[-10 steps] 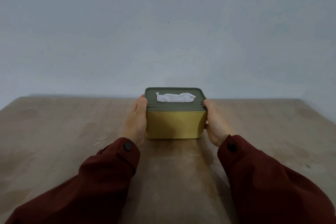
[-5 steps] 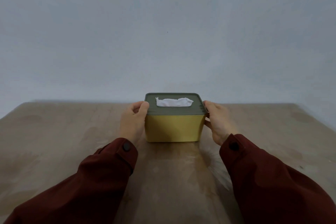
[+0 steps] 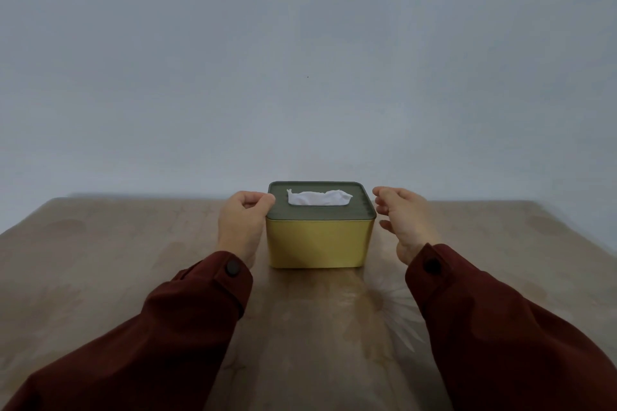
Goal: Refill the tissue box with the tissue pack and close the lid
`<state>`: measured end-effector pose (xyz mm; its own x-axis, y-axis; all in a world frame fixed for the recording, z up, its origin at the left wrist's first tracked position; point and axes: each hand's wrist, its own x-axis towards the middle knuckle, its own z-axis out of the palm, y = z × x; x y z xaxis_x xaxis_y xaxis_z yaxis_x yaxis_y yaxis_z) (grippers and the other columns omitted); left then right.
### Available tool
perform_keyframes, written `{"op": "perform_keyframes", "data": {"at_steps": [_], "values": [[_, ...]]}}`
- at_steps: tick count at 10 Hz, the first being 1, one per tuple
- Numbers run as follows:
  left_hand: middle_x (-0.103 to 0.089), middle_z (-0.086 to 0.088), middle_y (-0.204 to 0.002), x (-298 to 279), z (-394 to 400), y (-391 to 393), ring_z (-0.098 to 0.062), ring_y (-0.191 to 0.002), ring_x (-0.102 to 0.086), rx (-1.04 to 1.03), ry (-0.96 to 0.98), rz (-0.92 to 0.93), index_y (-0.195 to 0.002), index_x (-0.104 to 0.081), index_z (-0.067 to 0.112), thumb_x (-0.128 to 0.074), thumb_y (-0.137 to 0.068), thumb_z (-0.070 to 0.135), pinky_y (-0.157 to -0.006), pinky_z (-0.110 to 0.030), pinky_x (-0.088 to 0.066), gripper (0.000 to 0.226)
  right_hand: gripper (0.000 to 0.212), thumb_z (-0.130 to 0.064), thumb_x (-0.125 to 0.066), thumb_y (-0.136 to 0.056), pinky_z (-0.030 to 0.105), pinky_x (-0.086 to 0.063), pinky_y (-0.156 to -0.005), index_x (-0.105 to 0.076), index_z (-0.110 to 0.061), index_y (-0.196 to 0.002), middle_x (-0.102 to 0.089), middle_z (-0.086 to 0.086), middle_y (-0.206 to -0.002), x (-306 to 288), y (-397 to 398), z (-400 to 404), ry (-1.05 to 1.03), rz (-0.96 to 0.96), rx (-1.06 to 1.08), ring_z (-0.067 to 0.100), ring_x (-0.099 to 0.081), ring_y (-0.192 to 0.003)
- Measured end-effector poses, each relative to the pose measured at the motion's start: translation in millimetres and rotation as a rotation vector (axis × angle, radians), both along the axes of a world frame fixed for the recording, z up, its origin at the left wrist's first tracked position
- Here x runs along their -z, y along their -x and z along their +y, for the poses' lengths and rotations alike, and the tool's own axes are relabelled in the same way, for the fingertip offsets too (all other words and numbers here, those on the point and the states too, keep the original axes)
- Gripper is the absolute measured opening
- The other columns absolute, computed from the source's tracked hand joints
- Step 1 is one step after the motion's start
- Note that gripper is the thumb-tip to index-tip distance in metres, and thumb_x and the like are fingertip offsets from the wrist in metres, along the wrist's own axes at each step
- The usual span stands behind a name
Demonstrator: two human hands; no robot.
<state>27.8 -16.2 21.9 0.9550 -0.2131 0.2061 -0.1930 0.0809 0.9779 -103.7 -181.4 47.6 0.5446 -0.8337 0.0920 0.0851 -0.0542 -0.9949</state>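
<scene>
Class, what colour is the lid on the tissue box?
The lid is dark grey-green, above the box's yellow body; the head view shows it.

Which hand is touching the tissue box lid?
The left hand: its fingertips meet the lid edge. The right hand hangs open, just clear.

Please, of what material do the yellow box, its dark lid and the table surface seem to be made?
Yellow box: probably painted metal or smooth plastic; satin sheen, rounded corners. Dark lid: matte grey-green, perhaps plastic or rubbery; no glare, raised rim. White tissue in its slot: soft crumpled paper. Table: brownish, glossy, maybe wood or laminate; it reflects the box faintly.
</scene>
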Motion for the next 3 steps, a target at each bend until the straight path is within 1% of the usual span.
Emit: {"op": "perform_keyframes", "data": {"at_steps": [1,2,3], "values": [[-0.057,0.001,-0.068,-4,0,1,-0.007,-0.061,-0.051,-0.001,0.019,-0.034,-0.086,-0.063,0.005,-0.066,-0.08,0.016,-0.048,-0.005,-0.041,0.013,0.013,-0.016,-0.055,-0.085,0.022,-0.037,-0.058,-0.065,-0.009,-0.088,-0.057,-0.001,-0.074,-4,2,3,0.027,0.008,0.006,0.009,-0.048,-0.064],[-0.054,0.002,-0.064,-9,2,5,-0.004,-0.056,-0.051,0.02,0.032,-0.039,-0.074,-0.06,0.008,-0.067,-0.081,0.019,-0.046,-0.002,-0.039,0.014,0.013,-0.016,-0.055,-0.084,0.021,-0.035,-0.055,-0.065,-0.008,-0.087,-0.058,-0.001,-0.073,-10,5,8,0.034,0.014,-0.013,0.009,-0.048,-0.063],[-0.052,0.004,-0.061,-18,3,10,0.004,-0.045,-0.051,0.048,0.032,-0.049,-0.064,-0.056,0.014,-0.064,-0.083,0.025,-0.045,-0.006,-0.04,0.024,0.013,-0.017,-0.055,-0.085,0.021,-0.033,-0.05,-0.063,-0.008,-0.082,-0.058,0.0,-0.069,-16,7,13,0.05,0.011,-0.055,0.01,-0.047,-0.059]]}}
